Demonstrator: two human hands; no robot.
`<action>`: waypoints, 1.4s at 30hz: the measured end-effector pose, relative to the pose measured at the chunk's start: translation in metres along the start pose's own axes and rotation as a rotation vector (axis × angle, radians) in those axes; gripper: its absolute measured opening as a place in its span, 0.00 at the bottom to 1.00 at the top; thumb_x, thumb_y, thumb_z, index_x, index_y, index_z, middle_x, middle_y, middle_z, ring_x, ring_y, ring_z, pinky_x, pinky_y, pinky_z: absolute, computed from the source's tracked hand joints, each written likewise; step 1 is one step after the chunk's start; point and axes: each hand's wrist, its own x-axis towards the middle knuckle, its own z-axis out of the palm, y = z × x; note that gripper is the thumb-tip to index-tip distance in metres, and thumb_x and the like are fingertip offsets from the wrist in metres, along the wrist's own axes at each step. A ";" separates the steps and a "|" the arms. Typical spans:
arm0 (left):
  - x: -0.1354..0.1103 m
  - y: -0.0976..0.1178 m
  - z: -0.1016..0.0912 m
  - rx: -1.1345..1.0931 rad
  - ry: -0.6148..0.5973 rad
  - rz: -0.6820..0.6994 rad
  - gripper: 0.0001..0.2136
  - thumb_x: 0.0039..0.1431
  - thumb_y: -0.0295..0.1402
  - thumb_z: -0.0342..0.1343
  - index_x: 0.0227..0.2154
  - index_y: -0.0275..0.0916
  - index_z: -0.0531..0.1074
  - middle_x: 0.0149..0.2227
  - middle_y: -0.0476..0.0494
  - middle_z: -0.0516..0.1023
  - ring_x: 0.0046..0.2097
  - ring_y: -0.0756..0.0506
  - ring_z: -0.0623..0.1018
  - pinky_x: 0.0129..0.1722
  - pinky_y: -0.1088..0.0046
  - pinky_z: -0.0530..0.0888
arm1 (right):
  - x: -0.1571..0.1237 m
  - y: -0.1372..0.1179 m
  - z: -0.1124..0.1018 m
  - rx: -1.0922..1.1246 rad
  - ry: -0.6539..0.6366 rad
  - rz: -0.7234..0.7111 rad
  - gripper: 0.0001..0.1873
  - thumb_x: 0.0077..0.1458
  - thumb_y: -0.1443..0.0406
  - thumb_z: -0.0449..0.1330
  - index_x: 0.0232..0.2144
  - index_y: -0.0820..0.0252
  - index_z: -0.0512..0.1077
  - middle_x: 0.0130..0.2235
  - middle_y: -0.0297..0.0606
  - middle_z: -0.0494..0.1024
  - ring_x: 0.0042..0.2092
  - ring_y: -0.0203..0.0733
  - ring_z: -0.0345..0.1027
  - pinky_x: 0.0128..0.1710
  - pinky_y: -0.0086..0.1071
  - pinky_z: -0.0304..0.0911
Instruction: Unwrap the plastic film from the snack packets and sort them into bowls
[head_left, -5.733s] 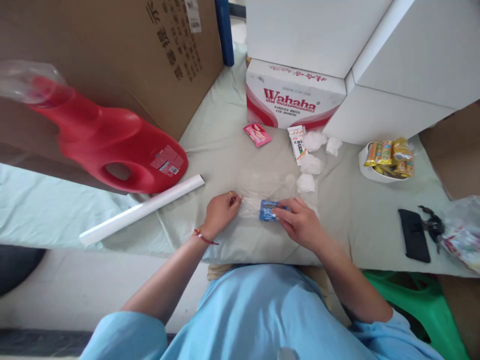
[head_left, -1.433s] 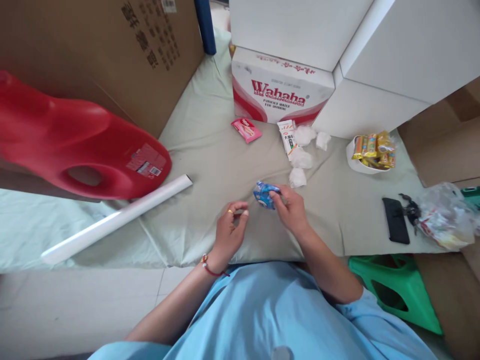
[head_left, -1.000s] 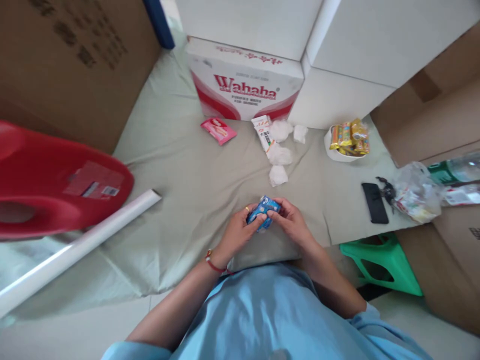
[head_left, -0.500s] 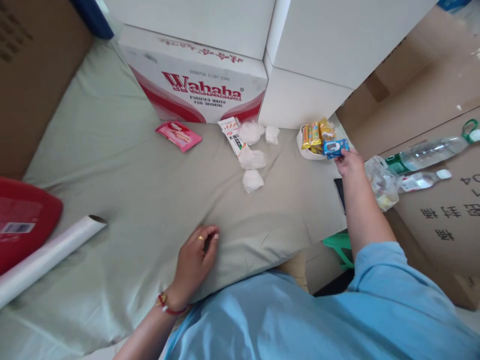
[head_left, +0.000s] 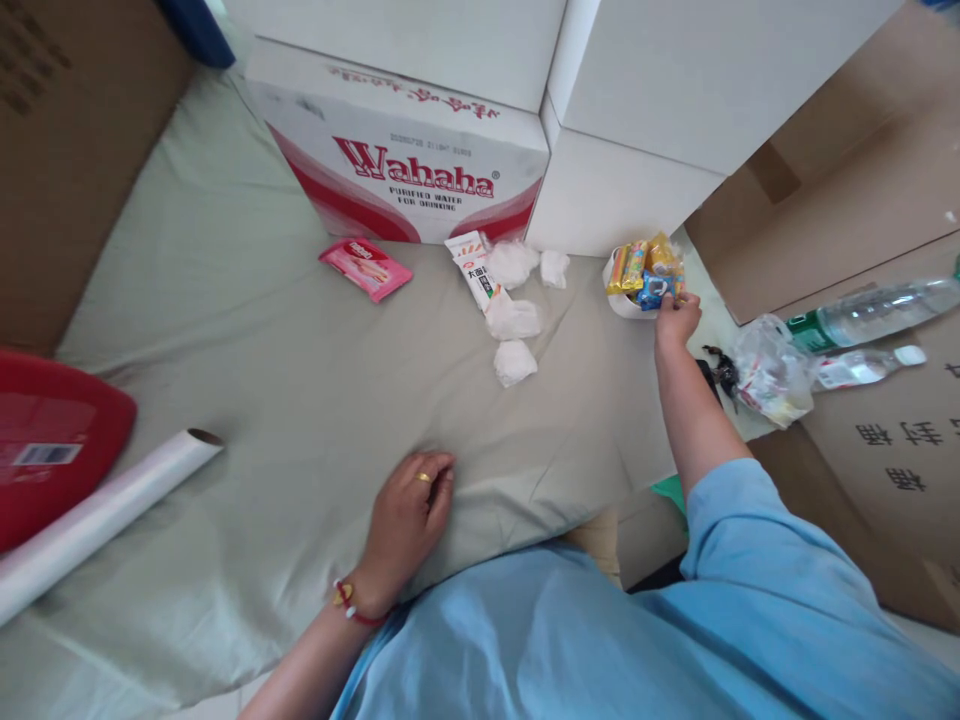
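Note:
At the right, my right hand [head_left: 678, 314] reaches to the rim of a small white container [head_left: 628, 308]. Its fingers are closed on the edge of a blue packet [head_left: 655, 290], which lies low among yellow snack packets [head_left: 634, 266]. My left hand [head_left: 414, 508] rests on the greenish-grey cloth [head_left: 315, 390] near the front edge, fingers loosely curled in, with nothing seen in them. It wears a ring and a red bracelet. Between the hands, farther back, are crumpled white wads [head_left: 515, 362] and a white printed packet [head_left: 478, 275].
A pink packet [head_left: 367, 268] lies before the Wahaba-style printed carton [head_left: 420, 170]. White boxes [head_left: 637, 180] stand behind. A white tube [head_left: 112, 515] and red container [head_left: 60, 450] are at left. Bottles [head_left: 874, 310] and a plastic bag [head_left: 772, 370] lie at right.
My right hand has moved slightly left, bringing the blue packet from the container's right rim down among the yellow packets. The left hand keeps its place on the cloth; the view has shifted slightly.

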 end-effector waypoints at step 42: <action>0.098 -0.026 0.028 -0.768 0.090 -0.220 0.22 0.60 0.48 0.66 0.51 0.42 0.73 0.51 0.38 0.77 0.50 0.44 0.77 0.51 0.64 0.76 | -0.237 -0.190 -0.012 0.656 -0.632 -0.229 0.12 0.59 0.54 0.63 0.36 0.56 0.74 0.30 0.31 0.74 0.28 0.35 0.60 0.32 0.31 0.60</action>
